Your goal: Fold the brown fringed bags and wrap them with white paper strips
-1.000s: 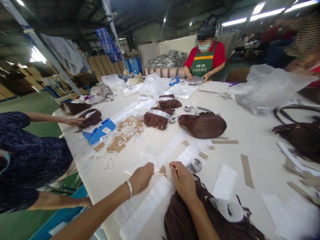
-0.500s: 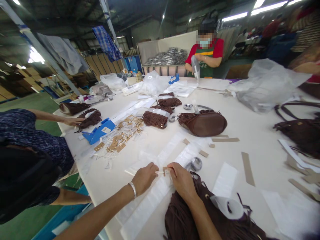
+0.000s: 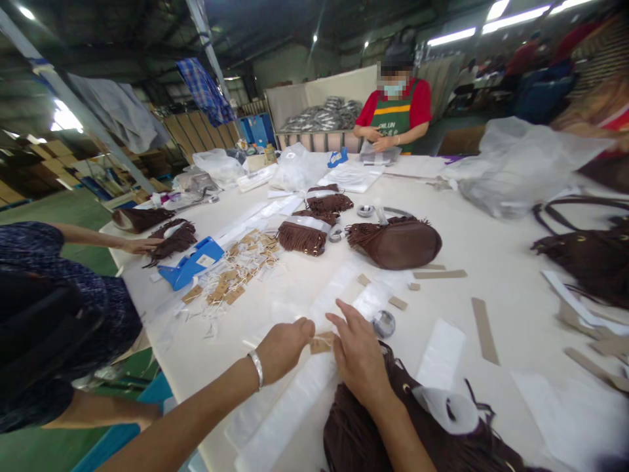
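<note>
My left hand (image 3: 287,347), with a silver bracelet at the wrist, pinches the white string of a brown paper tag (image 3: 322,343). The tag lies between my two hands, over long white plastic strips (image 3: 289,410). My right hand (image 3: 356,347) has its fingers spread, the fingertips beside the tag's right edge. Under my right forearm is a dark brown fringed bag (image 3: 354,426), with a curled white sheet (image 3: 449,408) on it. A roll of tape (image 3: 383,324) lies just beyond my right hand.
A pile of tags with strings (image 3: 240,269) and a blue tape dispenser (image 3: 191,262) lie left. Several brown fringed bags (image 3: 393,242) stand farther back. One person's hand (image 3: 142,246) touches a bag at the left; another person (image 3: 393,118) handles a grey bundle across the table.
My right hand has opened, its fingers now spread. The tag shows more fully between my hands. Across the table, the person has lowered the grey bundle onto the tabletop.
</note>
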### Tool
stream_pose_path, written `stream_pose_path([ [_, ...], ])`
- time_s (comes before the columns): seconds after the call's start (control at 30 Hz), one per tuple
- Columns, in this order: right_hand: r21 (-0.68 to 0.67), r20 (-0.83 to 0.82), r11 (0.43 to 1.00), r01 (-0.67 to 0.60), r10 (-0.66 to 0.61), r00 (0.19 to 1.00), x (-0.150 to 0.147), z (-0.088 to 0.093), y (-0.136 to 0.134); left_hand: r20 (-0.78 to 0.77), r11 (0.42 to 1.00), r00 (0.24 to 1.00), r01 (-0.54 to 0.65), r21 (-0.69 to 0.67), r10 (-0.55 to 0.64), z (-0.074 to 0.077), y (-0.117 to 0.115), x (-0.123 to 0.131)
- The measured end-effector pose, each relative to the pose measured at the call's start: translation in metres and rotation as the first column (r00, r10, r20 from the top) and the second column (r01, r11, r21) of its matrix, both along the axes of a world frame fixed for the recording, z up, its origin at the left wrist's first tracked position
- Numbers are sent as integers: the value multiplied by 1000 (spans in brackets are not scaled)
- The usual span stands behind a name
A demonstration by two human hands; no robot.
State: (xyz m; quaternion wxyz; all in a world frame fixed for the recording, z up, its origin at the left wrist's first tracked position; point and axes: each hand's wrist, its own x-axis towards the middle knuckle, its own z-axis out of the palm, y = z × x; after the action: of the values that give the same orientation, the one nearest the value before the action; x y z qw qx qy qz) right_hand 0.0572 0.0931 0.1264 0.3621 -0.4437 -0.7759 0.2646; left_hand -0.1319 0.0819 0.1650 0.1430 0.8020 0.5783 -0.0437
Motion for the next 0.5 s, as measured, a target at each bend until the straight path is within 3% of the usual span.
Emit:
stream_pose_path([
  [0.03, -65, -137, 992, -105, 95, 986, -2, 5, -4, -12, 999, 999, 43, 5, -43, 8, 0, 1],
  [0.1, -243, -402, 912, -331, 215, 890, -10, 11, -14, -34, 993, 993, 113, 17, -112, 21, 0, 2],
  [0.17, -386, -520, 819, -424, 187, 833, -17, 12, -20, -60, 990, 989, 139, 32, -137, 29, 0, 1],
  [0.23, -433, -472, 837, -335, 107, 875, -20, 12, -22, -101, 986, 984, 156, 53, -150, 32, 2, -1],
  [0.37, -327, -238, 943, -58, -22, 971, -14, 13, -18, -134, 980, 973, 195, 42, -188, 30, 6, -4],
  [0.5, -257, -84, 966, -4, -18, 996, -6, 9, -11, 35, 988, 988, 148, -35, -147, 25, 16, 3],
])
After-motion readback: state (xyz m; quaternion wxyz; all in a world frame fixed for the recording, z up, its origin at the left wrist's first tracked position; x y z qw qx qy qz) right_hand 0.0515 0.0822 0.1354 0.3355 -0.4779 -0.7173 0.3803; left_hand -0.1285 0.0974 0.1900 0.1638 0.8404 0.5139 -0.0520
